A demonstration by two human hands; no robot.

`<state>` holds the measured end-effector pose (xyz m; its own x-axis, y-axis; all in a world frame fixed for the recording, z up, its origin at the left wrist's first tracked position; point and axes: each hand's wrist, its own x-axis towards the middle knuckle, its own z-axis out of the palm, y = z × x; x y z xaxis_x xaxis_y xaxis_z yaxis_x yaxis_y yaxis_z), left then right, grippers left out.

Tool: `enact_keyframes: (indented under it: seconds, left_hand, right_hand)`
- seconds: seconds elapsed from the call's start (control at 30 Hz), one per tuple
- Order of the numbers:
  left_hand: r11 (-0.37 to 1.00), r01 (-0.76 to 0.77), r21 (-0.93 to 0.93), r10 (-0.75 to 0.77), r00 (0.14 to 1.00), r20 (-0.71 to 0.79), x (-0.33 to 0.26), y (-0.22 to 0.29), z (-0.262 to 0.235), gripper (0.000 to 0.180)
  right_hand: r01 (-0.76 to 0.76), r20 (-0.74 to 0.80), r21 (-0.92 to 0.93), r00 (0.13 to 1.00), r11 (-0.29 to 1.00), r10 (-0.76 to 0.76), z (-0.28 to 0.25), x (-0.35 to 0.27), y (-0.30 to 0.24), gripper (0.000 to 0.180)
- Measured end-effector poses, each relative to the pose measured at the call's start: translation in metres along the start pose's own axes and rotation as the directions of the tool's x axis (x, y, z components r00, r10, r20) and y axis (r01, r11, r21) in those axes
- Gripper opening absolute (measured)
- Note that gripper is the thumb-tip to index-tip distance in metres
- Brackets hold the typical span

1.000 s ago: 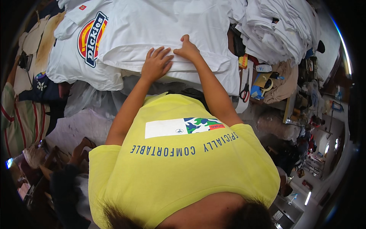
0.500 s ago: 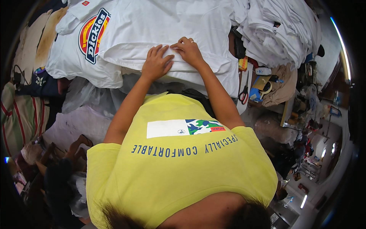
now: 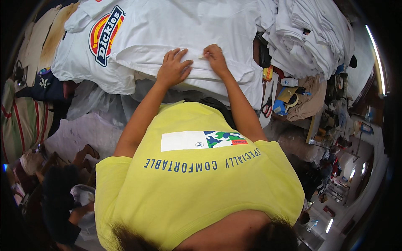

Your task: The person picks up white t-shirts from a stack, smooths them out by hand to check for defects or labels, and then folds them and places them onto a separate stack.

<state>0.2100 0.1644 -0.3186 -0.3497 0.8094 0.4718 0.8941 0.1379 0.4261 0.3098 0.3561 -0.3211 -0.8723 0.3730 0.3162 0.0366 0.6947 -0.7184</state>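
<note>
White knit cotton beneath both hands: a smooth white garment (image 3: pixel 188 27) laid out in broad layers, with a loosely folded edge (image 3: pixel 144 65) running beside the left fingers. Left hand (image 3: pixel 175 67) palm-down on the cloth, fingers spread, thumb pointing toward the right hand (image 3: pixel 216 58). Right thumb and fingertips pinching a small cream-coloured scrap (image 3: pixel 202 57), right at the cloth; cannot tell whether touching or lifted clear.

Changed within the last half second: right hand drawn a little away from the left, scrap now showing at the fingertips. Judging by that, a small bit being picked or peeled from the surface, with left hand apparently steadying the fabric.

Left of the left hand, partly covered by the garment, a white T-shirt (image 3: pixel 69 62) with a round red-and-yellow emblem (image 3: pixel 105 35) crossed by a navy banner; overlapping cloth likely to snag or shift together. Toward the body from both hands, a bright yellow printed T-shirt (image 3: pixel 201 192), worn.

Right of the right hand, past the garment's edge, a small yellow-and-red box (image 3: pixel 267 72) and red-and-black-handled scissors (image 3: pixel 266 108); farther right, a crumpled beige cloth (image 3: pixel 314 94). Beyond the right hand, crowding that side, a tall heap of white garments (image 3: pixel 310 37). Farthest left, a red-striped fabric bag (image 3: pixel 29 117).
</note>
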Motion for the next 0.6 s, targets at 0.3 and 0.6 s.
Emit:
enact_keyframes:
  seconds: [0.3,0.6]
  left_hand:
    - [0.999,-0.013,0.032,0.012,1.000,0.013,0.000,0.001,-0.003,0.021]
    - [0.998,-0.033,0.059,0.028,0.997,0.077,-0.002,0.000,-0.002,0.023]
  right_hand:
    - [0.048,0.137,-0.160,0.990,0.986,-0.025,-0.007,0.014,-0.020,0.007]
    - [0.132,0.241,-0.297,0.969,0.946,-0.060,0.006,0.017,-0.032,0.018]
